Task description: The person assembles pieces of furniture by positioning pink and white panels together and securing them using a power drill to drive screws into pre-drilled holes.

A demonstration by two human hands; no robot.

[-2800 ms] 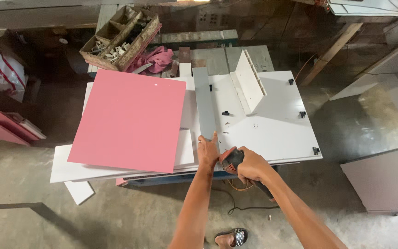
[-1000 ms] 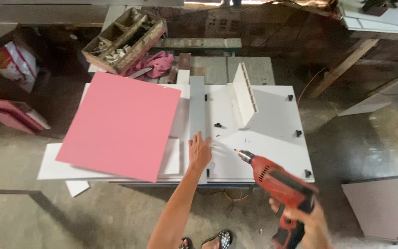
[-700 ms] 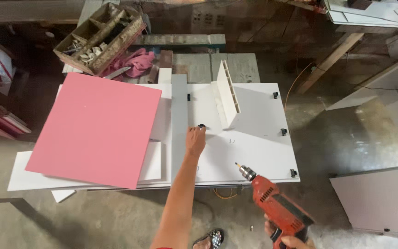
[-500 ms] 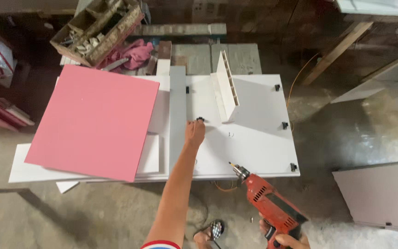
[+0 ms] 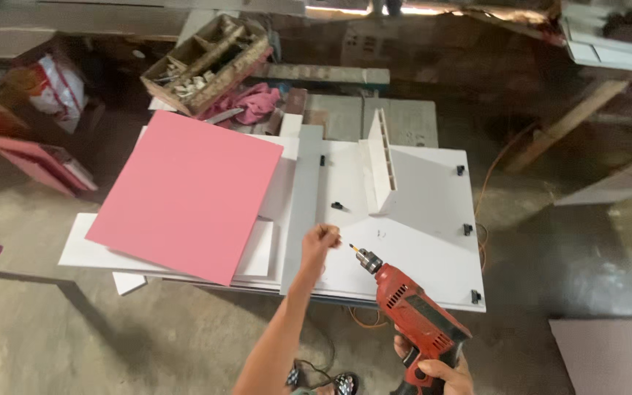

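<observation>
My right hand point(image 5: 437, 371) grips the handle of a red power drill point(image 5: 411, 311), whose bit points up-left over a white panel point(image 5: 418, 241). My left hand point(image 5: 320, 240) is closed in a fist just left of the drill bit, above the panel beside a grey strip board point(image 5: 300, 208); I cannot tell whether it holds something small. Small black fittings point(image 5: 337, 206) sit on the white panel. A white slotted piece point(image 5: 378, 164) stands upright on it. A large pink board point(image 5: 188, 194) lies to the left on stacked white panels.
A wooden tray of hardware point(image 5: 206, 62) and a pink cloth point(image 5: 254, 102) lie at the back. Pink boards point(image 5: 42, 161) lean at left. An orange cord point(image 5: 488, 190) runs down the right. White panels point(image 5: 608, 351) lie on the concrete floor at right.
The right hand brought the drill up from low right toward the panel, its bit now close to the left hand. The left hand pulled back from the black fitting and curled into a fist.
</observation>
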